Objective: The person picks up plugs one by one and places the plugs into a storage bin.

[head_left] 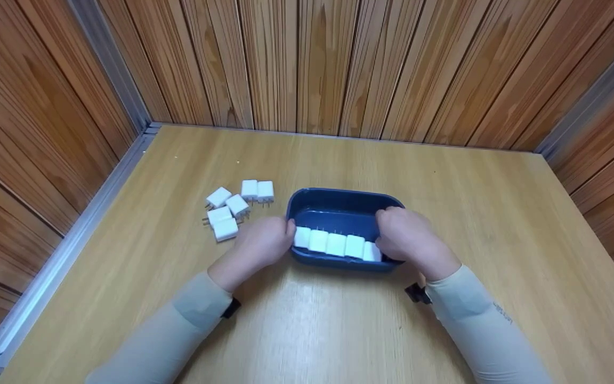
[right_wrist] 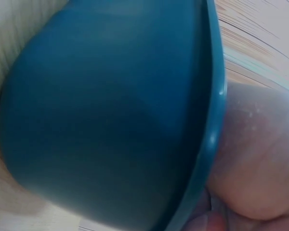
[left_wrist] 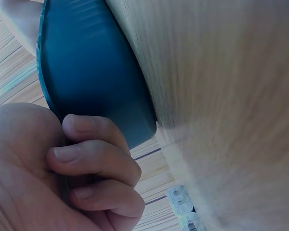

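Observation:
A dark blue plastic box [head_left: 339,197] stands on the table, with a row of white plug chargers [head_left: 336,244] along its near inner side, prongs pointing to the far side. My left hand [head_left: 267,238] holds the box's left end, thumb at the rim; in the left wrist view its fingers [left_wrist: 98,156] curl beside the box's outer wall [left_wrist: 91,62]. Reaching over the right rim, my right hand [head_left: 408,234] has curled fingers at the row's last charger [head_left: 372,252], which it holds inside the box. Its fingertips are mostly hidden by the hand and the rim [right_wrist: 216,106].
Left of the box, several more white plug chargers [head_left: 226,229] lie loose in a cluster, and a pair [head_left: 257,190] lies just behind them. Wood-panelled walls [head_left: 323,64] enclose the wooden table [head_left: 307,325] at the back and both sides.

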